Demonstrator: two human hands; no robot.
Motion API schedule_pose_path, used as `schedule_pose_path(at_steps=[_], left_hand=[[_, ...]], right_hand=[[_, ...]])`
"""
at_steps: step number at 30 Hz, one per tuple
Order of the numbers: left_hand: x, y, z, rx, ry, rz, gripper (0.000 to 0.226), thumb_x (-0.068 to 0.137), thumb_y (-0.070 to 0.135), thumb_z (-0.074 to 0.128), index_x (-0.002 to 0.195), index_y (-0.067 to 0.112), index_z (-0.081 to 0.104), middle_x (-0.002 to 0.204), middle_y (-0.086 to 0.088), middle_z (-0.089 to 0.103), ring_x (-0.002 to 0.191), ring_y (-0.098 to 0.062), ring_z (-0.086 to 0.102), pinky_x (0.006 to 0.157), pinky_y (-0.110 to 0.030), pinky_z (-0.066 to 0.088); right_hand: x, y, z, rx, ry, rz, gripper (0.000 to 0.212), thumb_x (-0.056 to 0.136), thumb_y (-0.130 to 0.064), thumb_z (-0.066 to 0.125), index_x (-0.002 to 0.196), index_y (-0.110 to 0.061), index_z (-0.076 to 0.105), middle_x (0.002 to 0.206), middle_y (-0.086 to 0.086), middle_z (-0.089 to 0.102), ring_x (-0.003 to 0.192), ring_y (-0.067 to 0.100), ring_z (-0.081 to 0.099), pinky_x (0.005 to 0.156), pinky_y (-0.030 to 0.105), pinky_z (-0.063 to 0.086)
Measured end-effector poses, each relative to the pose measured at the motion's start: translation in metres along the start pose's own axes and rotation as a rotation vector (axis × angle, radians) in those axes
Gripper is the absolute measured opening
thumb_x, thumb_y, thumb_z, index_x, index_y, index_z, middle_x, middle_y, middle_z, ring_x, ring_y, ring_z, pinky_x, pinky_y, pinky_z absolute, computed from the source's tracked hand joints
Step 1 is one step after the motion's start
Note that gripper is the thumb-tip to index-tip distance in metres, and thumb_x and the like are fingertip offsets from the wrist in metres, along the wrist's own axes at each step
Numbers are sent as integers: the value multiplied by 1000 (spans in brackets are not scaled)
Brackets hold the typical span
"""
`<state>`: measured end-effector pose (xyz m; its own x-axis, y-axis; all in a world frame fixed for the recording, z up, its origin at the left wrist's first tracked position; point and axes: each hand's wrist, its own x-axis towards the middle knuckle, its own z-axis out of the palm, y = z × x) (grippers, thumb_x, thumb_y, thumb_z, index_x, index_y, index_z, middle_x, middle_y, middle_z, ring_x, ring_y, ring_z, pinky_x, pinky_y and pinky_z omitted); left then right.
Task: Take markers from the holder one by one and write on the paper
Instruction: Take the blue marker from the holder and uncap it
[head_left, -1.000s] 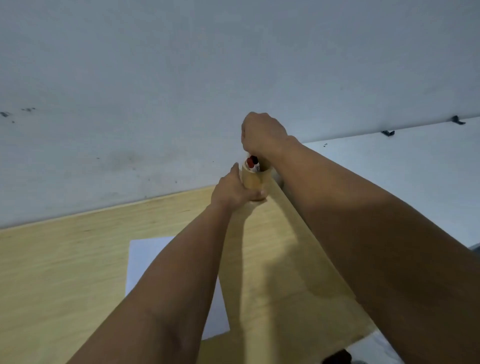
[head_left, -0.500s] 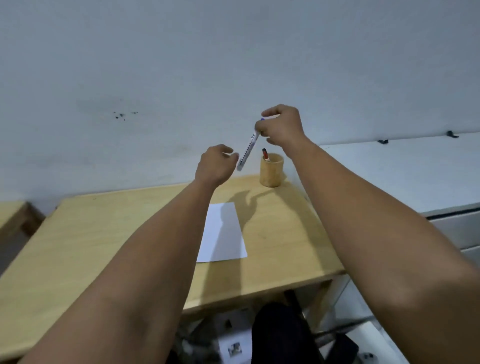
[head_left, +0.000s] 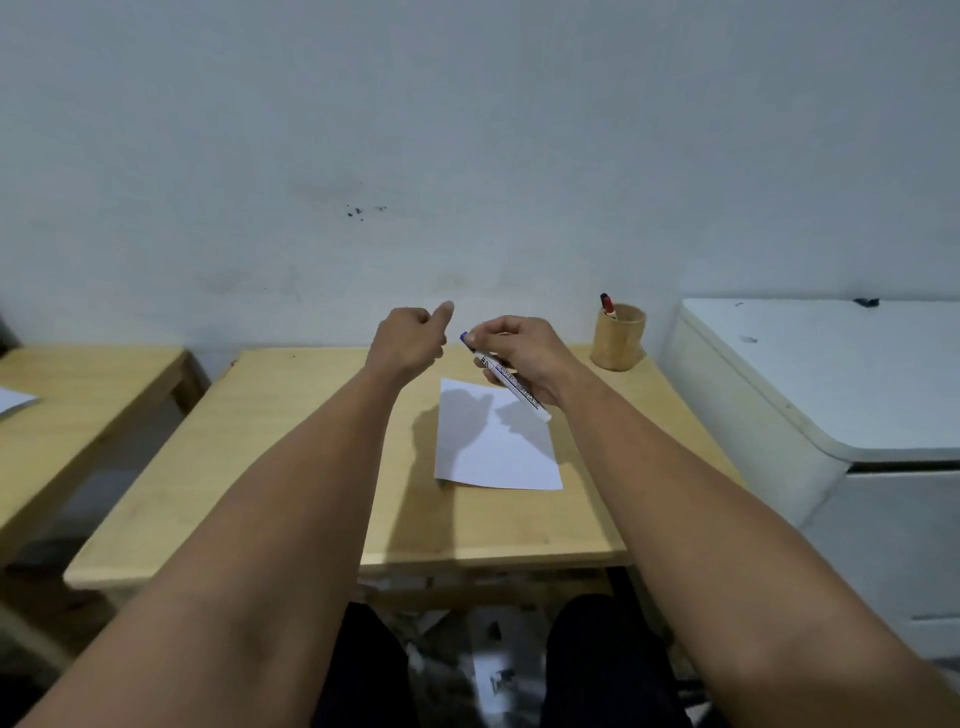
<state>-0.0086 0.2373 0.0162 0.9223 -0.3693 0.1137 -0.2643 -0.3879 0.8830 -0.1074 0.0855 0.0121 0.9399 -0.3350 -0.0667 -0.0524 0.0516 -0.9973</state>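
Note:
My right hand (head_left: 524, 353) grips a white marker (head_left: 511, 384) with a blue cap end, held aslant above the far edge of the white paper (head_left: 493, 441). My left hand (head_left: 408, 340) hovers just left of the marker's blue end, fingers curled, thumb sticking up, holding nothing. The wooden holder (head_left: 621, 338) stands at the table's back right corner with a red marker (head_left: 607, 304) poking out of it.
The light wooden table (head_left: 291, 467) stands against a grey wall. A white cabinet (head_left: 810, 374) flanks it on the right. A second wooden table (head_left: 78, 384) with a sheet of paper sits to the left. My dark-trousered knees show below the table edge.
My right hand lifted the marker out of the holder and carried it left over the paper. My left hand let go of the holder and came beside the marker. The view pulled back.

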Motion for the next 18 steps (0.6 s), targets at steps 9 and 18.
schedule_pose_path(at_steps=[9, 18], left_hand=[[1, -14, -10, 86, -224, 18, 55, 105, 50, 47, 74, 6, 59, 67, -8, 50, 65, -24, 45, 69, -34, 46], [24, -8, -9, 300, -66, 112, 58, 107, 37, 46, 54, 15, 32, 51, 1, 29, 51, -22, 27, 54, -33, 22]], right_hand=[[13, 2, 17, 69, -146, 42, 16, 89, 9, 79, 101, 1, 70, 71, 13, 74, 68, 25, 71, 66, 29, 63], [28, 14, 11, -192, -119, -37, 22, 99, -28, 79, 99, -6, 81, 84, 8, 73, 55, 14, 50, 48, 22, 38]])
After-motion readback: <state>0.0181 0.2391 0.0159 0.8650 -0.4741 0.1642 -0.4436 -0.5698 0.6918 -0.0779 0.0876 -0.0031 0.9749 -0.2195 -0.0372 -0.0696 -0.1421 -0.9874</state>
